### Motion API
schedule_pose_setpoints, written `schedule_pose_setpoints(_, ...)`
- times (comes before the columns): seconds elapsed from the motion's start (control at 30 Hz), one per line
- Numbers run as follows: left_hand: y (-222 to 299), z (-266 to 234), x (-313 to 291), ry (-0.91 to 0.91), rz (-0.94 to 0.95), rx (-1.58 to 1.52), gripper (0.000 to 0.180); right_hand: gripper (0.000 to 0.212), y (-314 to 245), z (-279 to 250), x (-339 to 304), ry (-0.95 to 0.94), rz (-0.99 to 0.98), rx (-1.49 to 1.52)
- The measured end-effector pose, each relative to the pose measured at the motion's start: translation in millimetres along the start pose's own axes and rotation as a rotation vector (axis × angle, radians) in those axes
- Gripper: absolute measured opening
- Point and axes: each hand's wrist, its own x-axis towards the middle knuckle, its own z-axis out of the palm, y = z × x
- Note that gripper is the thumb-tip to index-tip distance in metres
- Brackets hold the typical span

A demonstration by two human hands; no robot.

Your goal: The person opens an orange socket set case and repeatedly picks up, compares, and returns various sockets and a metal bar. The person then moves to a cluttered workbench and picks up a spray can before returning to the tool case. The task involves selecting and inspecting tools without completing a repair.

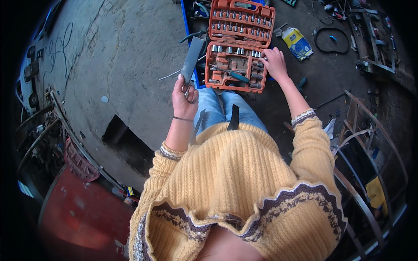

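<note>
An orange socket set case (242,45) lies unfolded in front of my legs, with rows of silver sockets (238,17) in its lid. A screwdriver with a teal handle (238,76) rests across its lower half. My right hand (275,64) is at the case's right edge, fingertips pinched over the sockets there; what they hold is too small to make out. To the left of the case, my left hand (184,96) is curled around a small shiny metal piece (187,92) that looks like a socket. A flat grey strip (193,59) stands just beyond its thumb.
Under the case is a blue tray (186,19) holding pliers (193,35) and other tools. A yellow and blue packet (297,43) and a black belt loop (332,40) lie at the right. A dark rectangular floor opening (126,141) and a red panel (82,215) are left.
</note>
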Motion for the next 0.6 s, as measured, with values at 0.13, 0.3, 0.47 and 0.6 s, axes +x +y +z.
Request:
schedule_pose_setpoints(0.13, 2, 1, 0, 0.004, 0.009, -0.004, 0.037, 0.011, 7, 1, -13, 0.137, 0.548, 0.624)
schedule_pose_setpoints(0.3, -1, 4, 0, 0.044, 0.003, 0.008, 0.037, 0.008, 4, -7, -35, 0.204, 0.583, 1.002)
schedule_pose_setpoints(0.47, -3, 5, 0, 0.036, -0.015, 0.024, 0.038, 0.009, -14, -15, -45, 0.231, 0.517, 1.225)
schedule_pose_setpoints(0.6, -5, 4, 1, 0.021, -0.018, 0.023, 0.038, 0.010, -26, -22, -49, 0.212, 0.451, 1.361)
